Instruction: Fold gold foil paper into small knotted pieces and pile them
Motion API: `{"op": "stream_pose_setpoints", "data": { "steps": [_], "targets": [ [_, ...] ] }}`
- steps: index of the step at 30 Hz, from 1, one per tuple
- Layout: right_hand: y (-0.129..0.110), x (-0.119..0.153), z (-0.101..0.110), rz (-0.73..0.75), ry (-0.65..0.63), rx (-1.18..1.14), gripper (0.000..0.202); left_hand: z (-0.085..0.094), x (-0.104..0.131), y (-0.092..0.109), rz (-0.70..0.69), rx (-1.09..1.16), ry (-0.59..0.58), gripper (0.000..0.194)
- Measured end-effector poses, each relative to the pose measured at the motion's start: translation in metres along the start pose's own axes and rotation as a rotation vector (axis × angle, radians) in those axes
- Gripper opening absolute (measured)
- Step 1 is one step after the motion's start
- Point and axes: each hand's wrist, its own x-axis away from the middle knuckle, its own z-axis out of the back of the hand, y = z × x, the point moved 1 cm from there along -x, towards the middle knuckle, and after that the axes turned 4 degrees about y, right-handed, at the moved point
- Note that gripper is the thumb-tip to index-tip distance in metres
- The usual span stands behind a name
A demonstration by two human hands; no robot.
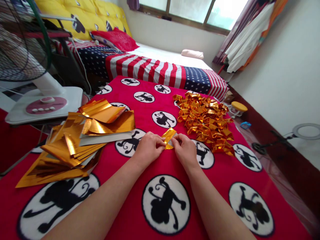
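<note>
Between my hands is a small piece of gold foil paper (pixel 169 136), partly folded, with some of its grey-white back showing. My left hand (pixel 149 146) pinches its left edge, fingers curled. The fingers of my right hand (pixel 185 150) are closed on its right side. To the left lies a loose pile of flat gold foil sheets (pixel 75 143), some with pale backs turned up. On the right is a heap of folded gold foil pieces (pixel 202 116), each pinched into a pointed shape.
A red cloth (pixel 130 206) with black monkey figures in white circles covers the table. At the left stands a fan (pixel 47 100). Behind the table is a bed (pixel 155 68) with a flag-patterned cover. A yellow-topped stool (pixel 239 106) stands beyond the right edge.
</note>
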Motion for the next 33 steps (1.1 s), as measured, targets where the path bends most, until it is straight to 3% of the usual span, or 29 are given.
{"op": "stream_pose_setpoints", "data": {
  "steps": [10,21,28,33],
  "targets": [
    [0.008,0.008,0.003,0.086,-0.054,-0.195,0.011,0.001,0.000,-0.001,-0.013,0.031,0.004,0.018],
    [0.009,0.010,0.003,0.055,-0.031,-0.190,0.012,0.001,0.001,0.001,-0.011,0.024,0.007,0.018],
    [0.005,0.016,0.004,0.052,0.141,-0.235,0.002,0.000,0.000,0.001,0.005,0.034,0.010,0.018],
    [-0.003,0.017,0.002,0.060,0.000,-0.114,0.012,0.001,0.001,0.000,-0.009,0.037,0.021,0.016]
  ]
}}
